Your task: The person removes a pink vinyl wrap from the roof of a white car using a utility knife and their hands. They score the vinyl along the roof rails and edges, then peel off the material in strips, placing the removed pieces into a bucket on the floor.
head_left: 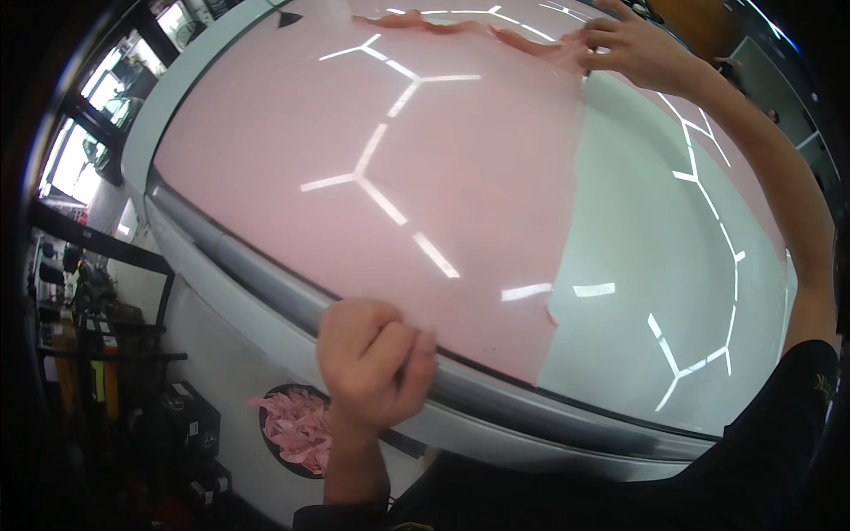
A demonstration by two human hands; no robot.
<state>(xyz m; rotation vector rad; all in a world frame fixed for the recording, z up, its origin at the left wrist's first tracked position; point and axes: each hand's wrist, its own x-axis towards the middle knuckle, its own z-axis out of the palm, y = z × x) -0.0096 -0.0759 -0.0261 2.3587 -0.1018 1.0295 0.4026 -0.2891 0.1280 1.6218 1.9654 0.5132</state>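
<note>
A glossy pink film (pixel 460 177) covers the left and middle of a car's curved roof panel (pixel 655 230), whose right part shows pale green-grey. At the far side my right hand (pixel 629 49) is closed with its fingertips on the film's lifted, crumpled edge. That wrinkled edge runs left along the far side. My left hand (pixel 376 363) is a closed fist at the near silver roof rail (pixel 266 274). What it holds, if anything, is hidden by the fingers.
Below the car, on the floor, a round black bin (pixel 270 442) holds crumpled pink film scraps (pixel 301 429). Dark boxes (pixel 190 420) and shelving stand at the left. More pink film lies along the roof's far right edge. Bright tube lights reflect on the roof.
</note>
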